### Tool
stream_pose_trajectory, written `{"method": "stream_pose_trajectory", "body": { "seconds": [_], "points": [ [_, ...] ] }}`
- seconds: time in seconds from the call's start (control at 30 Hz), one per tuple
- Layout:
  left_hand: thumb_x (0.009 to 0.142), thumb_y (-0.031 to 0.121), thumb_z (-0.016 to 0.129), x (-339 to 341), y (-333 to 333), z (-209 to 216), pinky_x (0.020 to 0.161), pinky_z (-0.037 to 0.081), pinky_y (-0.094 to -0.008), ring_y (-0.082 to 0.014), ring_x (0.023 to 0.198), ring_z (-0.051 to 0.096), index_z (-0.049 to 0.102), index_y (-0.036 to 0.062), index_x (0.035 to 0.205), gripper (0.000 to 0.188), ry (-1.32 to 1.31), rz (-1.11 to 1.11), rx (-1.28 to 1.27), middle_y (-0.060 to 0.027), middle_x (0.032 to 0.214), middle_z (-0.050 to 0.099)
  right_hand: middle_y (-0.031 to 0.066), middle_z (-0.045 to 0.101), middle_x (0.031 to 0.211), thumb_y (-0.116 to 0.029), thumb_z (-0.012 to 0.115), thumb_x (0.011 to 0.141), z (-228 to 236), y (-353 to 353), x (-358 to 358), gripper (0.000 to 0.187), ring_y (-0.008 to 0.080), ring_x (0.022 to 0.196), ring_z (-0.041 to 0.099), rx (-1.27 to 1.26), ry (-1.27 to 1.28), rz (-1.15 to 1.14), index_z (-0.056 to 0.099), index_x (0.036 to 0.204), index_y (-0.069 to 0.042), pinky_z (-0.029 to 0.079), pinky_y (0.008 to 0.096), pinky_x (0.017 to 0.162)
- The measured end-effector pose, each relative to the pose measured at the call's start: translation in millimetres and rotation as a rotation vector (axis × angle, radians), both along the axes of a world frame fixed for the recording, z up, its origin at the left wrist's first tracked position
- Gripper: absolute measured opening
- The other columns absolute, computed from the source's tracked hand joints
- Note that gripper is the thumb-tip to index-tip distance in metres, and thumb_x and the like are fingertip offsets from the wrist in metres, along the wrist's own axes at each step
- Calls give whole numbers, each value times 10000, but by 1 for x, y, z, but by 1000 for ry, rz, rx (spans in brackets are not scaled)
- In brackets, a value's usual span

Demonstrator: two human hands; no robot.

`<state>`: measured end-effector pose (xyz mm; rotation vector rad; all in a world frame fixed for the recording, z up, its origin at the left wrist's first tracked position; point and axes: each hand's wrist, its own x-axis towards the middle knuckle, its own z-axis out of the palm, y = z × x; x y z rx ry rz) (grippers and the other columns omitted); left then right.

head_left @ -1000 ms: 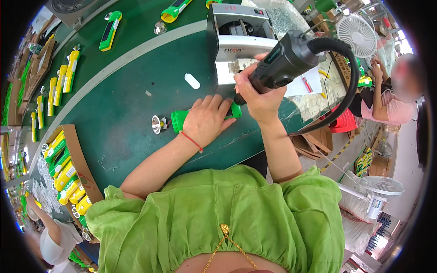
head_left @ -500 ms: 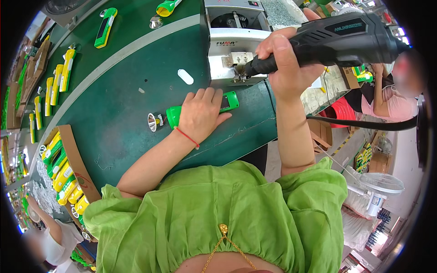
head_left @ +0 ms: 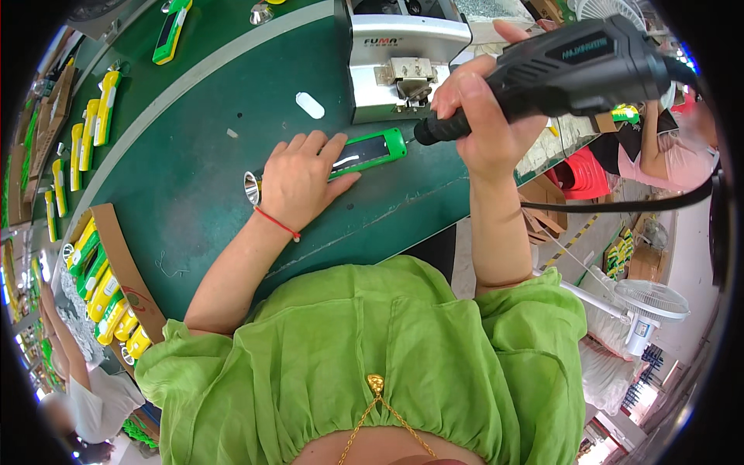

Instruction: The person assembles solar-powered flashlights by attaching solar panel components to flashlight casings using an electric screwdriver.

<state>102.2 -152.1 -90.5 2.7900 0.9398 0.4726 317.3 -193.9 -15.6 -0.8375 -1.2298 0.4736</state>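
On the green tabletop (head_left: 201, 225) lies a green flashlight (head_left: 368, 153) with a dark panel along its body. My left hand (head_left: 302, 178) is closed over the flashlight's head end and hides much of it. A shiny reflector cup (head_left: 252, 188) peeks out beside that wrist. In my right hand (head_left: 496, 128) is a black electric screwdriver (head_left: 573, 70), held almost level. Its thin bit points left, at the flashlight's tail end; whether it touches a screw there is too small to tell.
Beyond the flashlight stands a silver screw feeder (head_left: 372, 66); near it lies a small white oval piece (head_left: 310, 105). A cardboard box (head_left: 128, 271) of yellow-green flashlights sits at the left. Several more line the far-left belt. Co-workers sit on both sides, and a fan (head_left: 651, 301) stands at right.
The screwdriver bit has come away from the screw feeder to the flashlight's tail end. My left hand has shifted left, and the flashlight is turned with its panel facing up; the reflector sits closer against it.
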Motion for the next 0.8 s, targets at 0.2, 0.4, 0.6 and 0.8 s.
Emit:
{"method": "stream_pose_trajectory", "body": {
  "seconds": [0.2, 0.4, 0.6, 0.8],
  "points": [
    [733, 344, 761, 0, 0, -1, 685, 479, -367, -237, 801, 593, 634, 116, 1126, 471, -12, -9, -5, -39, 904, 601, 116, 567, 658, -3, 600, 838, -11, -13, -12, 579, 163, 524, 542, 2, 14, -51, 298, 1325, 78, 508, 317, 543],
    [727, 347, 766, 0, -1, -1, 686, 481, -366, -238, 800, 596, 641, 109, 1115, 472, -12, -7, -6, -41, 897, 603, 117, 573, 667, 8, 580, 837, -10, -20, -18, 565, 156, 524, 537, 6, 10, -70, 300, 1324, 72, 511, 321, 549],
    [714, 340, 777, -1, 0, -2, 682, 483, -371, -239, 797, 596, 641, 106, 1114, 483, -13, -3, -19, -43, 893, 601, 116, 576, 672, 16, 575, 836, -14, -22, -19, 567, 156, 531, 540, -24, 1, -74, 293, 1326, 66, 515, 317, 560],
    [704, 327, 784, 1, 1, -1, 684, 481, -372, -240, 800, 593, 638, 103, 1112, 488, -14, -8, -37, -45, 892, 599, 116, 581, 700, 46, 578, 834, -46, -19, -10, 514, 160, 552, 549, 0, -139, -83, 330, 1283, 17, 521, 323, 563]
  ]
}}
